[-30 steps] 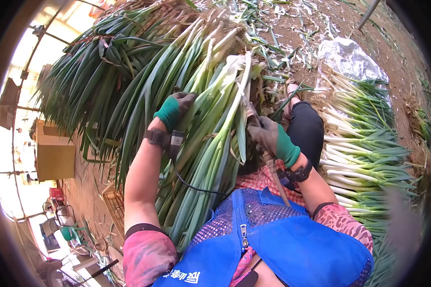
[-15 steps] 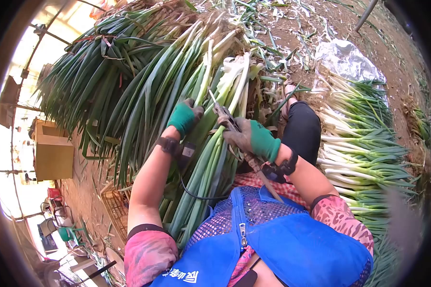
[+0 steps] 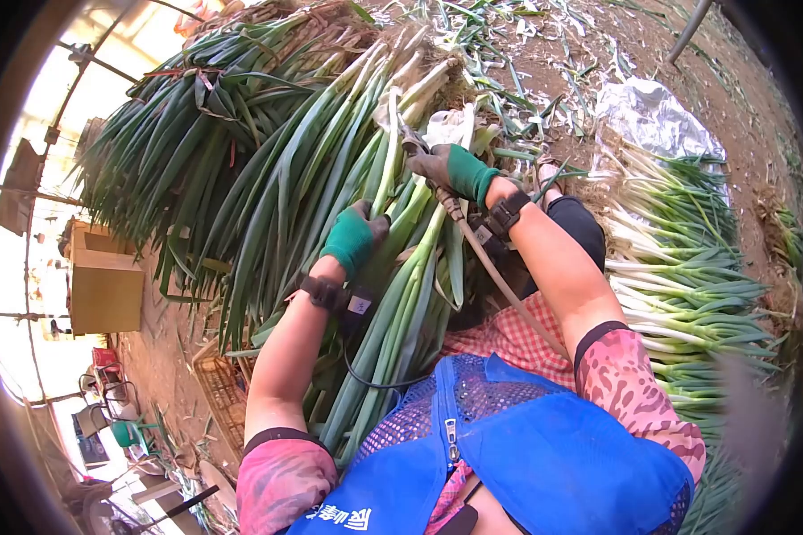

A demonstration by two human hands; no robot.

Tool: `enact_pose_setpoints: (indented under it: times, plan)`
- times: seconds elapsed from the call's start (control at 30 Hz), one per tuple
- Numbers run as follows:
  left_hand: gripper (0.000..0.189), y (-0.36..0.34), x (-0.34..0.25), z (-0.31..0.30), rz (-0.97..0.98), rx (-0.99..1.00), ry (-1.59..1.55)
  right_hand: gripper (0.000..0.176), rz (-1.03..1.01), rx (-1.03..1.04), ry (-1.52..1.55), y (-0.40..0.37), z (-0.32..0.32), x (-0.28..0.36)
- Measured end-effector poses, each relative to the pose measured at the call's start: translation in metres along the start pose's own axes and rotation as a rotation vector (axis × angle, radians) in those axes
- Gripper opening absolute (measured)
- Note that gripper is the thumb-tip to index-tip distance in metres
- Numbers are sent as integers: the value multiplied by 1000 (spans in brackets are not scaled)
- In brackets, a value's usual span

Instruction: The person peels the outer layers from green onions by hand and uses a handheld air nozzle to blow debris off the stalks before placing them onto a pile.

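Observation:
Long green onions (image 3: 285,169) lie in a thick heap before me, roots pointing up and away. My left hand (image 3: 355,235), in a green and dark glove, is closed round the green part of an onion. My right hand (image 3: 455,169), gloved alike, grips a hose-fed tool (image 3: 412,141) near the white stalks. Its hose (image 3: 491,263) runs down from the hand to my lap. Loose leaves (image 3: 384,330) lie across my lap below the left hand. The tool's tip is partly hidden among the stalks.
Pale cleaned onions (image 3: 669,294) lie in a long row at the right, beside a silvery sheet (image 3: 656,116). A cardboard box (image 3: 105,290) and a yellow crate (image 3: 219,388) stand at the left. Peelings (image 3: 553,53) litter the soil.
My right hand has moved up and away with the tool, toward the white stalks. My left hand is slightly lower and still closed on the onion. The view has shifted a little.

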State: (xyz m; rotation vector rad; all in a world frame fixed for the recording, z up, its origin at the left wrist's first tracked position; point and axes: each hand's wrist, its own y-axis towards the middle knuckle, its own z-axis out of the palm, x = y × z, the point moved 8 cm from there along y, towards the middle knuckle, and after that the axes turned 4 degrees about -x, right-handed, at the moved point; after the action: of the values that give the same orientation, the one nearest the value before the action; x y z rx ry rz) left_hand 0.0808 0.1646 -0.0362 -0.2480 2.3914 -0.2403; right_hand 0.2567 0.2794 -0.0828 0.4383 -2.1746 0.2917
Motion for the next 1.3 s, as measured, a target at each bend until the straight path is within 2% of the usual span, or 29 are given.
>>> enact_pose_setpoints:
  times: [0.03,0.07,0.17,0.27,0.33,0.47,0.57,0.6,0.63,0.67,0.7,0.73,0.77,0.83,0.87,0.9,0.97,1.0,1.03,1.07,1.1,1.17,1.2,1.23,1.27,1.3]
  plan:
    - [40,1,1,1,-6,7,13,46,38,14,34,-9,-5,9]
    - [40,1,1,2,-12,16,29,53,-13,21,12,-18,-16,28]
    - [41,-8,-9,0,5,38,45,55,112,22,39,-3,-15,19]
    - [43,-15,-11,-5,31,26,79,58,29,22,48,3,-24,36]
    - [43,-16,-5,-5,30,37,60,58,47,9,41,10,-23,30]
    - [45,-16,11,-6,34,34,-32,58,187,-49,181,3,-25,-9]
    - [38,-21,22,-17,-109,96,-305,62,228,-159,317,-20,-39,-62]
    - [31,-15,22,-22,457,139,-7,62,336,-214,391,-40,-42,-80]
    - [25,-21,16,-34,760,110,92,62,442,-272,463,-58,-48,-101]
    - [23,-11,27,-43,314,171,-443,56,413,-248,159,-59,-35,-165]
    - [22,-16,38,-38,-162,224,-948,44,331,-118,-164,-65,-24,-176]
    - [19,-17,38,-41,-194,209,-1039,34,221,-17,-485,-71,-12,-187]
    - [19,-22,28,-43,-183,238,-1090,22,58,195,-816,-93,5,-162]
    - [20,-36,4,-58,-158,289,-1189,24,52,372,-803,-102,31,-154]
    - [23,-43,-4,-69,-163,212,-1111,26,20,446,-836,-105,44,-152]
    - [25,-49,-11,-77,-126,231,-1088,22,165,257,-724,-99,56,-203]
    - [29,-57,-21,-93,-50,265,-1042,22,-153,534,-1024,-92,108,-254]
    - [32,-61,-22,-98,-52,266,-998,20,-80,559,-1003,-88,106,-255]
    - [32,-68,-24,-108,-45,226,-939,27,76,324,-798,-85,74,-221]
    - [32,-77,-29,-118,-38,189,-881,38,219,8,-435,-88,35,-184]
    - [32,-85,-33,-127,-29,154,-823,49,266,-251,-93,-95,1,-149]
    - [33,-98,-39,-140,21,142,-719,74,135,-556,355,-93,-58,-82]
    - [33,-105,-41,-144,42,170,-716,80,34,-602,495,-81,-80,-66]
    - [33,-112,-45,-146,62,203,-710,83,27,-614,789,-80,-103,-43]
    - [32,-119,-51,-149,81,219,-664,87,16,-636,1084,-79,-125,-18]
    - [32,-128,-58,-149,89,238,-655,87,95,-599,1532,-86,-142,15]
